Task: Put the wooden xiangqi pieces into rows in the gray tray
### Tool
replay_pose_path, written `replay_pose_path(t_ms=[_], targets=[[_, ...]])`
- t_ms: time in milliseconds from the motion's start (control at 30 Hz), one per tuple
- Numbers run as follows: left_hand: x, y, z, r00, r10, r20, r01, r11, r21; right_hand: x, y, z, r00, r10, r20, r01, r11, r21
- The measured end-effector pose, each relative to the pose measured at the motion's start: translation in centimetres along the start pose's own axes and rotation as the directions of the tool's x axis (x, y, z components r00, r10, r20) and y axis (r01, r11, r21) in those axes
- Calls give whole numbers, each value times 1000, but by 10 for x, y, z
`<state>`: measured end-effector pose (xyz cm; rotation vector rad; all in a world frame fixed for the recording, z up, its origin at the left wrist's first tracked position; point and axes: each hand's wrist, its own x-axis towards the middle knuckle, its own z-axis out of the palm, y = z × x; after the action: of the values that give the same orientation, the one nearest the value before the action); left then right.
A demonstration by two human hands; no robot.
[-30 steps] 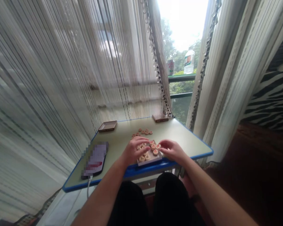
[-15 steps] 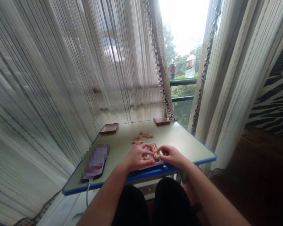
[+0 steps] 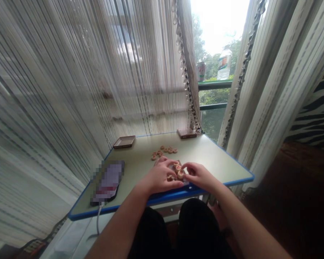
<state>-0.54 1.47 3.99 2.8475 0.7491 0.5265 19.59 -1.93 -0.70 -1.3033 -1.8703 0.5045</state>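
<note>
Several round wooden chess pieces (image 3: 178, 168) with red marks lie in a small shallow tray at the table's near edge, partly hidden by my hands. My left hand (image 3: 158, 176) spreads over the tray's left side, its fingers apart and arched above the pieces, thumb stretched along the near side. My right hand (image 3: 196, 174) is at the tray's right side. Its thumb and index finger are apart, with the tips close beside the nearest piece; I cannot tell whether they touch it. More loose chess pieces (image 3: 170, 151) lie beyond the tray on the table.
The pale table (image 3: 216, 162) has a blue edge. A phone (image 3: 108, 183) with a cable (image 3: 98, 219) lies at the left. An open box part (image 3: 124, 141) stands at the far left corner and a flat box (image 3: 187, 133) at the far right. Curtains (image 3: 140, 72) hang behind.
My right thumb and index finger have drawn slightly away from the near piece. My left hand has shifted a little over the tray. The whole view has tilted slightly.
</note>
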Motion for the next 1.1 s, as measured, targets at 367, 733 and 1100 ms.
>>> replay_pose_path(t_ms=[367, 733, 1100], targets=[[3, 1, 0, 1000, 1, 28, -2, 1000, 13, 0, -6, 1, 1000, -22, -10, 22, 999, -50], [4, 1, 1, 1000, -11, 20, 11, 1000, -16, -1, -5, 1, 1000, -13, -17, 12, 999, -35], [1, -15, 0, 943, -197, -268, 162, 975, -149, -4, -8, 3, 999, -11, -54, 8, 999, -46]])
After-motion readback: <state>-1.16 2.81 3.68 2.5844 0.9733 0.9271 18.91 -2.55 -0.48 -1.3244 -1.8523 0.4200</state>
